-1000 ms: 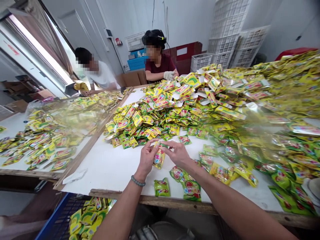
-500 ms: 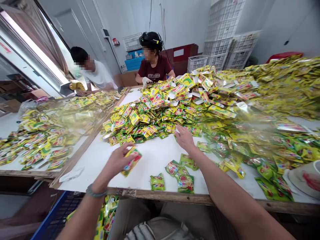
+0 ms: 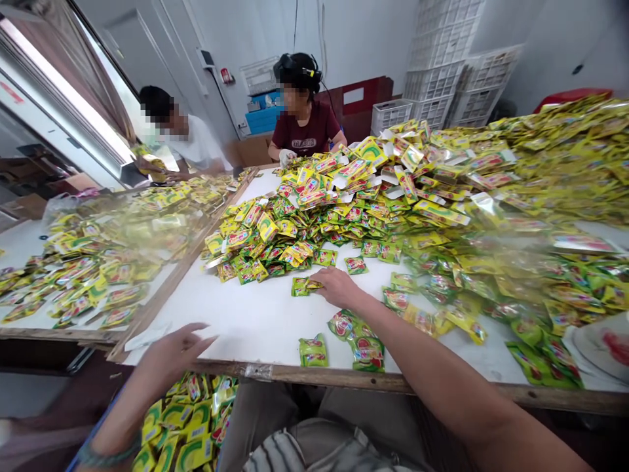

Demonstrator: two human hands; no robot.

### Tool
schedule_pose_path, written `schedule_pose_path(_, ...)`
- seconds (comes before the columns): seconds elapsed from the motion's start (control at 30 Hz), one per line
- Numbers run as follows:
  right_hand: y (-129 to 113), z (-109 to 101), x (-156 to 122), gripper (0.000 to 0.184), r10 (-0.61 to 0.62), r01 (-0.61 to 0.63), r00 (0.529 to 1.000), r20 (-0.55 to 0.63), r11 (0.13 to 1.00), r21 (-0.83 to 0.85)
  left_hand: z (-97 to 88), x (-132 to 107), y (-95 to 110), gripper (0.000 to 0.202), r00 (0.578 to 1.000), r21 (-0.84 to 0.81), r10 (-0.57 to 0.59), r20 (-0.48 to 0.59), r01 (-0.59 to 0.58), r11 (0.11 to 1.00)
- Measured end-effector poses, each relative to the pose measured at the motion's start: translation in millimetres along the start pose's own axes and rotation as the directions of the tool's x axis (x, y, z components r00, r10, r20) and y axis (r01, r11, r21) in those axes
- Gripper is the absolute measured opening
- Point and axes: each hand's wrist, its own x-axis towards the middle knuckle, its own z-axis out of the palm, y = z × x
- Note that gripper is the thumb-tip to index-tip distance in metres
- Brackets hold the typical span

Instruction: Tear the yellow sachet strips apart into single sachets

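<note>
My right hand (image 3: 337, 287) lies on the white table (image 3: 255, 314), its fingers on a small green and yellow sachet (image 3: 301, 286) just in front of the big heap of sachets (image 3: 393, 196). My left hand (image 3: 177, 347) hovers over the table's near left edge with fingers spread and nothing in it. Below that hand, a blue crate (image 3: 191, 426) holds several yellow sachets. A few loose green sachets (image 3: 314, 351) lie near the front edge between my arms.
Two other people sit at the far side, one in a dark red shirt (image 3: 304, 131) with a white glove, one in white (image 3: 196, 147). A second table at left (image 3: 88, 262) carries more sachets. White crates (image 3: 442, 78) are stacked at the back wall.
My left hand swung left off the table and let go of the sachet it held; it is empty now. My right hand went to the heap and drew back with a sachet.
</note>
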Motion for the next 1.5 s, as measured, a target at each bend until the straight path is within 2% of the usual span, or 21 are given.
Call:
schedule_pose_path(0.1,-1.5,-6.6,-9.5,0.036,0.062,-0.061,0.998,-0.027,0.998,0.026,30.1,25.7,61.7,0.046,0.995,-0.084,0.056,0.083,-0.049,0.995)
schedule_pose_path(0.2,7.4,-14.4,-14.0,0.033,0.219,-0.212,0.974,-0.062,0.972,0.100,59.7,50.1,110.1,0.036,0.995,-0.124,0.102,0.016,-0.099,0.987)
schedule_pose_path(0.3,16.4,-19.1,-13.1,0.019,0.316,-0.300,0.947,-0.051,0.932,0.204,88.7,70.6,141.6,0.034,0.992,-0.094,0.075,-0.098,-0.085,0.992)
schedule_pose_path(0.37,19.6,-19.9,-11.6,0.017,0.336,-0.315,0.941,-0.044,0.914,0.257,105.9,80.7,154.5,0.033,0.990,-0.097,0.074,-0.123,-0.086,0.992)
schedule_pose_path(0.5,22.3,-19.7,-10.9,0.015,0.345,-0.315,0.936,-0.066,0.908,0.276,127.9,90.8,162.6,0.028,0.988,-0.140,0.075,-0.137,-0.095,0.986)
schedule_pose_path(0.53,23.1,-20.3,-11.4,0.014,0.358,-0.325,0.931,-0.075,0.905,0.275,130.4,91.7,161.3,0.027,0.988,-0.185,0.067,-0.142,-0.093,0.978)
schedule_pose_path(0.6,25.5,-23.0,-12.9,0.013,0.409,-0.370,0.906,-0.113,0.891,0.262,132.9,92.0,156.3,0.028,0.987,-0.381,0.039,-0.159,-0.098,0.919)
schedule_pose_path(0.63,26.9,-24.9,-13.7,0.012,0.438,-0.395,0.887,-0.145,0.883,0.253,133.3,91.7,153.6,0.030,0.988,-0.520,0.024,-0.156,-0.103,0.848)
schedule_pose_path(0.7,28.7,-28.6,-14.7,0.012,0.482,-0.423,0.845,-0.233,0.868,0.262,133.7,90.4,149.5,0.037,0.994,-0.770,0.017,-0.107,-0.094,0.631)
schedule_pose_path(0.73,28.5,-29.8,-14.7,0.013,0.487,-0.409,0.831,-0.267,0.862,0.299,133.9,89.4,148.9,0.040,0.997,-0.841,0.033,-0.067,-0.074,0.536)
schedule_pose_path(0.8,24.5,-29.4,-12.9,0.016,0.477,-0.313,0.833,-0.282,0.825,0.470,134.0,87.0,151.0,0.042,0.996,-0.908,0.084,0.011,-0.025,0.419)
schedule_pose_path(0.83,20.8,-27.5,-11.3,0.018,0.467,-0.249,0.849,-0.248,0.767,0.592,133.7,85.6,153.4,0.041,0.994,-0.921,0.105,0.038,-0.006,0.389)
schedule_pose_path(0.93,6.8,-16.6,-5.8,0.028,0.394,-0.128,0.916,-0.079,0.471,0.873,130.9,80.9,162.8,0.036,0.982,-0.947,0.158,0.108,0.053,0.317)
schedule_pose_path(0.97,2.9,-12.4,-4.4,0.032,0.374,-0.114,0.926,-0.054,0.412,0.904,129.2,79.3,165.6,0.034,0.974,-0.955,0.187,0.128,0.071,0.287)
schedule_pose_path(1.0,-0.1,-8.6,-3.5,0.034,0.362,-0.101,0.931,-0.055,0.399,0.911,127.4,77.8,167.9,0.033,0.963,-0.962,0.224,0.149,0.089,0.259)
schedule_pose_path(1.03,-2.0,-5.6,-3.1,0.035,0.361,-0.090,0.929,-0.078,0.427,0.900,125.6,76.6,169.7,0.031,0.950,-0.967,0.264,0.168,0.106,0.233)
schedule_pose_path(1.13,-3.3,-2.4,-4.6,0.038,0.378,-0.105,0.912,-0.161,0.593,0.798,122.1,75.5,171.5,0.029,0.920,-0.969,0.324,0.221,0.171,0.176)
schedule_pose_path(1.23,-4.7,-6.4,-7.4,0.036,0.382,-0.153,0.903,-0.195,0.713,0.684,122.6,78.1,170.0,0.022,0.932,-0.968,0.261,0.251,0.234,0.096)
schedule_pose_path(1.33,-8.9,-11.9,-9.4,0.030,0.378,-0.186,0.901,-0.213,0.780,0.597,123.9,80.2,167.8,0.017,0.953,-0.973,0.200,0.229,0.227,0.033)
schedule_pose_path(1.5,-10.2,-13.6,-10.7,0.024,0.338,-0.182,0.917,-0.213,0.829,0.529,122.1,77.1,167.9,0.021,0.938,-0.975,0.277,0.208,0.177,0.134)
